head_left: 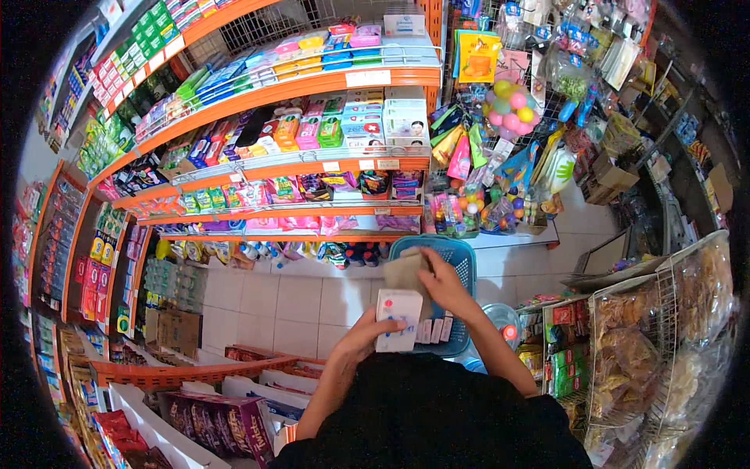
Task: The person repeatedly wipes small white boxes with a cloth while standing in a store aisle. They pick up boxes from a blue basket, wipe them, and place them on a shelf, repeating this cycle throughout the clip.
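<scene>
My left hand (362, 334) is closed around a small white box (397, 313) with blue and red print, held low in front of me. Just above it, my right hand (444, 281) grips a flat greyish-beige piece (405, 271), perhaps card or cloth; I cannot tell which. Both hands are over a teal plastic basket (466, 262) with perforated sides. Inside the basket, several small white boxes (435, 331) stand side by side next to the box I hold. The rest of the basket's contents is hidden by my hands and body.
Orange-edged shelves (297, 164) with boxed soaps and packets curve along the front and left. Hanging toys and a bunch of coloured balls (512, 109) are at the front right. Wire racks of bagged snacks (625, 352) stand at the right, and purple boxes (223, 422) at the lower left.
</scene>
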### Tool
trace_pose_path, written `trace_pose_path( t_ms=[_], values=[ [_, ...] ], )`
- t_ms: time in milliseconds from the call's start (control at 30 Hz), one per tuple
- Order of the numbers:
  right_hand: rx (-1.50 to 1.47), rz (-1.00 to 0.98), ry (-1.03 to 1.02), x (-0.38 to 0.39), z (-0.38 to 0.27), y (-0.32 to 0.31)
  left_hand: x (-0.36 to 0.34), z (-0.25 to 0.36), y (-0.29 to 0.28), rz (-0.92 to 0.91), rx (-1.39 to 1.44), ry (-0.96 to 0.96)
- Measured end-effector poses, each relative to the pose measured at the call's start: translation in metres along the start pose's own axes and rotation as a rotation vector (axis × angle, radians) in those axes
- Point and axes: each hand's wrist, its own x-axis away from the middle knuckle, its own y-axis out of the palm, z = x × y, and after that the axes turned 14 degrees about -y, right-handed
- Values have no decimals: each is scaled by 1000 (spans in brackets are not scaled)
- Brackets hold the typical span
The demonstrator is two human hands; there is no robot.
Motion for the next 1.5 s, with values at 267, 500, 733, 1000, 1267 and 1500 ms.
trace_pose_path(
  t_ms=[267,500,733,1000,1267,1500],
  values=[
    [-399,424,-238,-15,-73,-32,-6,22,16,-84,415,179],
    [473,269,-385,-29,-80,0,-3,20,20,24,83,-1],
    [437,341,-430,-20,-89,3,-4,21,25,5,198,301],
    [377,352,-272,-51,-68,-17,3,0,21,117,-31,93],
    [132,-137,-168,-32,-86,-12,28,22,24,199,-574,270],
    [221,63,-292,-51,-94,-32,32,18,25,267,-357,376]
  ],
)
